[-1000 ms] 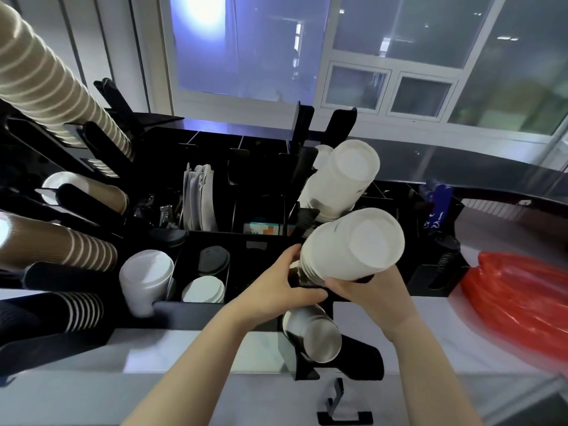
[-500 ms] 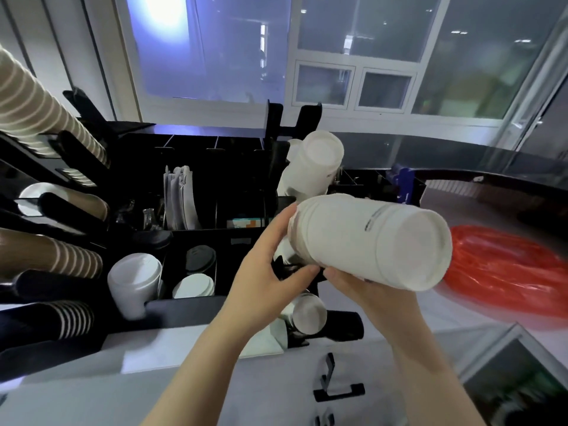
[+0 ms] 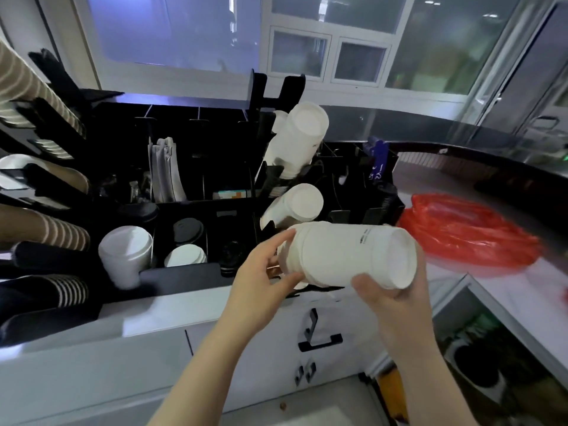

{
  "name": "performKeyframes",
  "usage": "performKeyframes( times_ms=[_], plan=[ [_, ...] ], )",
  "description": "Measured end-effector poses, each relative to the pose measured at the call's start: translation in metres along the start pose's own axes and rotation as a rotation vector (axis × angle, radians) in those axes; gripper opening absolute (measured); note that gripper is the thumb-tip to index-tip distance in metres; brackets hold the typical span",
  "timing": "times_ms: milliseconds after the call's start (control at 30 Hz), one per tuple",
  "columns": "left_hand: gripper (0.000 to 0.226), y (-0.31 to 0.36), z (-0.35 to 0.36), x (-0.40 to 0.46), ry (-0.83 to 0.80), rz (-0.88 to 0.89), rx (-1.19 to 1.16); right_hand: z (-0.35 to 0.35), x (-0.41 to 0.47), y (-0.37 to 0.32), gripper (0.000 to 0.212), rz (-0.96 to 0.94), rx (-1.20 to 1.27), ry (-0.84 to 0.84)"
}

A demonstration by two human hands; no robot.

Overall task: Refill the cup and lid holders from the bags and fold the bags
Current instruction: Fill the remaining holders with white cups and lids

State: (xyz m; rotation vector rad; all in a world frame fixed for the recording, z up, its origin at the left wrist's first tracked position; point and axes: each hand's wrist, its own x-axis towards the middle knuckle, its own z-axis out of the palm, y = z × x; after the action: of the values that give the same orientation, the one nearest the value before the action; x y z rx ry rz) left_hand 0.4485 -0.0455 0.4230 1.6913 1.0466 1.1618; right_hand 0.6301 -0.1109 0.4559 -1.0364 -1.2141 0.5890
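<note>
Head view: both hands are holding one stack of white paper cups (image 3: 347,255) lying sideways just near of the black cup holder (image 3: 276,179). Left hand (image 3: 264,272) is gripping the stack's left end — fingers curled over the top, thumb under it. Right hand (image 3: 396,298) is cupping the right end from below, fingers wrapped around it. Two more white stacks are sitting tilted in the holder, and a red plastic bag (image 3: 467,232) is lying on the white counter (image 3: 504,290) to the right.
</note>
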Motion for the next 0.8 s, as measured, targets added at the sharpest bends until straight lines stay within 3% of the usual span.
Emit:
performKeyframes(
  times_ms=[100, 233, 467, 800],
  plan=[
    [0.065, -0.009, 0.004, 0.000, -0.006, 0.004, 0.209, 0.002, -0.006, 0.006, 0.074, -0.008, -0.073, 0.039],
    [0.082, -0.025, 0.008, -0.004, -0.053, -0.076, 0.316, 0.005, -0.006, 0.021, 0.074, 0.002, -0.024, 0.041],
    [0.094, -0.049, 0.016, -0.010, -0.171, -0.176, 0.325, 0.022, 0.020, 0.036, 0.070, 0.061, -0.194, -0.116],
    [0.088, -0.064, 0.011, -0.002, -0.208, -0.234, 0.333, 0.036, 0.039, 0.045, 0.073, 0.036, -0.401, -0.202]
  ],
)
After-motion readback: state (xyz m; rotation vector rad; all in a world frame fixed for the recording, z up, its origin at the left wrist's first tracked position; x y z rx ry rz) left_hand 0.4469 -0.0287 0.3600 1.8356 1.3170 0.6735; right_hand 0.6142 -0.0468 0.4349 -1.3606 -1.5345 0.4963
